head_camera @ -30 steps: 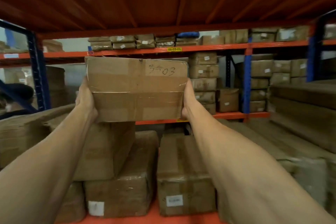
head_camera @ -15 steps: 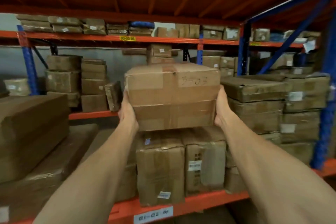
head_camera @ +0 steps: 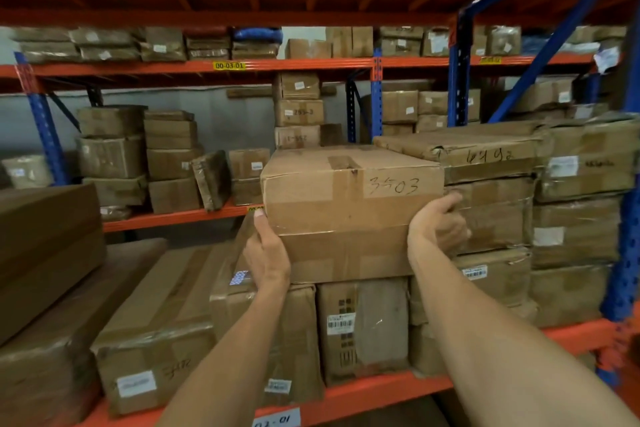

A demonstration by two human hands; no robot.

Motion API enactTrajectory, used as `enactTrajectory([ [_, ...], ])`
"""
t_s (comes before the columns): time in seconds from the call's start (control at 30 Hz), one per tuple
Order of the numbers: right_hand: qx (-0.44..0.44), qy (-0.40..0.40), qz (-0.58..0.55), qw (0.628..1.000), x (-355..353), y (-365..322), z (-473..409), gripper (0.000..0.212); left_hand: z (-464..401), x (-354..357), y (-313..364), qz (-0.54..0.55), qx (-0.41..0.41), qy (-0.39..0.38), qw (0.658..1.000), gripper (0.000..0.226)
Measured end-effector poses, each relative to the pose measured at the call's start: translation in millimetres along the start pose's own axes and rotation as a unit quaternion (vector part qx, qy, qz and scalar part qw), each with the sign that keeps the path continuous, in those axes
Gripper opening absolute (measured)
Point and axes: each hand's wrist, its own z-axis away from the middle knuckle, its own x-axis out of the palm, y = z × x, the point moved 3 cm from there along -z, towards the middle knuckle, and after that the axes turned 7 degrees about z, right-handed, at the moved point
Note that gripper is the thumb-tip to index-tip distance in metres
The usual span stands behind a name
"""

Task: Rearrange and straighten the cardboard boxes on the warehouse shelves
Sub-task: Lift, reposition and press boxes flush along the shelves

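Observation:
A taped cardboard box [head_camera: 346, 204] with "3503" handwritten on its front sits on top of two upright boxes [head_camera: 360, 326] on the orange shelf. My left hand [head_camera: 266, 256] grips its lower left edge. My right hand [head_camera: 436, 222] holds its right side, squeezed between the box and a stack of flat boxes [head_camera: 485, 191] to the right. The held box's top is roughly level with that stack.
Long flat cartons [head_camera: 152, 315] lie at the left on the same shelf. The orange shelf beam [head_camera: 374, 395] runs along the front. A blue upright [head_camera: 623, 270] stands at the right. A far rack [head_camera: 194, 69] holds several more boxes.
I have turned right along the shelf carrying the box. It has come down from mid-air onto the upright boxes beside the right-hand stack, and both hands have shifted lower on its sides.

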Motion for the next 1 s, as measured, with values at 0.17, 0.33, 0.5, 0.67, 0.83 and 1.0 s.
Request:
enactTrajectory([
  [0.17,-0.249,0.063,-0.043,0.965,2.5,-16.7,-14.4,0.041,5.7,11.7,1.2,-0.01,0.075,0.011,0.997,0.082],
  [0.33,-0.259,0.062,-0.033,0.963,16.2,-15.9,-26.7,0.047,6.6,17.6,-4.0,-0.011,0.137,-0.026,0.99,0.079],
  [0.5,-0.254,0.092,-0.036,0.962,23.1,-14.7,-30.2,0.047,7.0,22.4,-5.6,-0.063,0.166,-0.075,0.981,0.08],
  [0.67,-0.256,0.085,0.01,0.963,20.3,-17.3,-29.6,0.046,8.9,18.2,-4.9,-0.074,0.158,-0.132,0.976,0.08],
  [0.83,-0.261,0.058,0.012,0.964,11.2,-29.9,-6.5,0.037,7.4,6.0,0.5,-0.084,0.078,-0.208,0.971,0.078],
  [1.0,-0.458,-0.008,-0.07,0.886,3.6,-79.4,66.8,0.035,-8.2,-31.9,17.7,-0.147,0.081,-0.213,0.962,0.084],
])
